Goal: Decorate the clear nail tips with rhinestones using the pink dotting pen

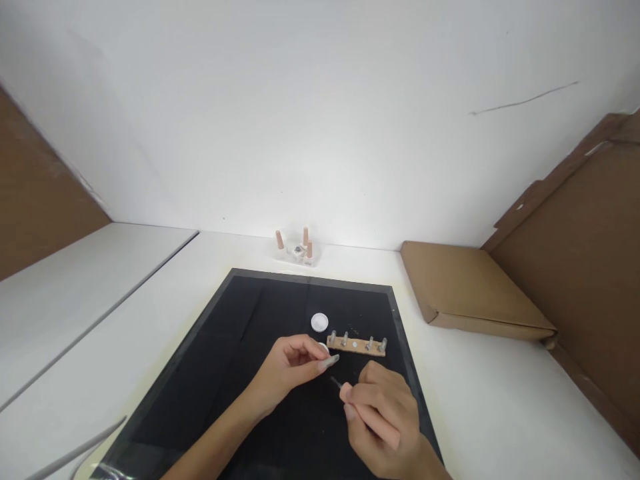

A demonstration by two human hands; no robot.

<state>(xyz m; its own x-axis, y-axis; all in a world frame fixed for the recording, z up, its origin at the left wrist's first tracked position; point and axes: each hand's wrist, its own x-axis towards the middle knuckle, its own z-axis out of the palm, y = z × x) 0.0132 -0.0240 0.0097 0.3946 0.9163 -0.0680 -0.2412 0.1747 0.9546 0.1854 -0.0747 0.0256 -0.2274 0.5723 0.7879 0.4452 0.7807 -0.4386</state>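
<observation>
**Brush held over a nail tip on the black mat**

A white table (500, 400) carries a black mat (240, 347); a flat cardboard box (470, 287) lies to the right. On the mat rests a small wooden holder (356, 346) with grey nail tips on pegs, its long axis running left to right, and a white round lid (319, 323) sits just beside it. The right hand (385, 420) has fingers closed around a pink brush handle (373, 417), which points up-left; its thin dark brush end (335, 382) is hard to make out. The left hand (293, 367) pinches a grey nail tip (330, 362) pointing right. Small pink bottles (300, 247) stand far back, blurred.
</observation>
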